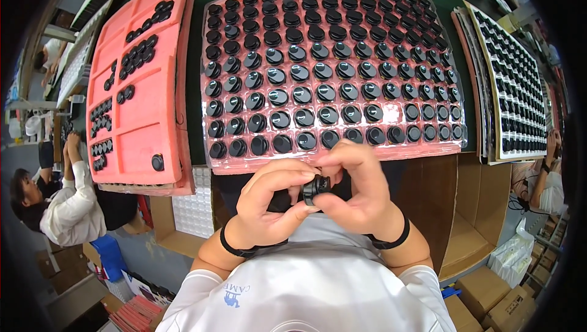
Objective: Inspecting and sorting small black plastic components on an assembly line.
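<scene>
In front of my chest both hands are on a small black round part point(313, 191), which looks like a lens barrel. My left hand point(264, 194) pinches its left side between thumb and fingertips. My right hand point(362, 192) is curled round the other side, its thumb against the part and its index finger arched above. Just beyond the hands lies a clear plastic tray point(392, 114) on pink backing, holding rows of similar black parts. Many show glossy tops, while the far rows look matt. One pocket near the right of a front row is bare.
At left, a sloping pink foam tray point(142, 136) carries groups of black parts. A white tray point(498, 87) of dark pieces leans at right. Open cardboard boxes point(471, 234) stand below the bench. Co-workers point(67, 203) sit at both sides.
</scene>
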The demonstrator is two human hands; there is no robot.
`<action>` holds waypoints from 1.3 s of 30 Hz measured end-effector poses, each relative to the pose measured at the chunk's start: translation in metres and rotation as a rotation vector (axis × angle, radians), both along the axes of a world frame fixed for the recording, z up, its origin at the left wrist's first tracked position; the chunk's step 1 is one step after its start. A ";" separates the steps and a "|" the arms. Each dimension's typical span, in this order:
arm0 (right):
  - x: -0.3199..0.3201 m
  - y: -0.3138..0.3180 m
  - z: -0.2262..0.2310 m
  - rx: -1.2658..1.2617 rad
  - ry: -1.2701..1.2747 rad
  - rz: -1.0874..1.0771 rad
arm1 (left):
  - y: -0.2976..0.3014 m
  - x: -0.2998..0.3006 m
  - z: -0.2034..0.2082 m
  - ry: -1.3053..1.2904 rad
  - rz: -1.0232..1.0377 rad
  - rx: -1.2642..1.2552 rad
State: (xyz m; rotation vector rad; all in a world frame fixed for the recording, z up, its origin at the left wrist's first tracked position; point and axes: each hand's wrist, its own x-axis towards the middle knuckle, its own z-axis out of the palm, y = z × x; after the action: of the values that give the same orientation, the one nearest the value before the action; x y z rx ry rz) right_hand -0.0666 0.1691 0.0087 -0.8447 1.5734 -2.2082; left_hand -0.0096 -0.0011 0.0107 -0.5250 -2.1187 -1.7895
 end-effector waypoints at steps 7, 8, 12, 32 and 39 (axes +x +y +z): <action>-0.004 0.003 0.003 0.070 0.115 0.025 | 0.000 0.003 -0.005 -0.137 -0.076 0.305; -0.004 0.002 0.005 0.101 0.190 -0.025 | 0.000 0.003 -0.005 -0.163 -0.082 0.374; -0.005 -0.001 0.005 0.193 0.406 -0.146 | 0.001 0.003 -0.006 -0.217 -0.080 0.454; 0.006 0.007 0.033 0.162 0.666 -0.331 | -0.011 0.000 0.028 -0.758 -0.600 0.787; 0.001 0.009 0.039 0.303 0.937 -0.316 | -0.016 -0.006 0.021 -0.719 -0.621 0.781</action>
State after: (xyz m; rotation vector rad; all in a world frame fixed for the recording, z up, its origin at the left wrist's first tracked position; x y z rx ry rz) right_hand -0.0653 0.1781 0.0474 -1.7758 2.5057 -1.7205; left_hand -0.0157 -0.0168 0.0315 -0.3589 -1.4003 -3.3149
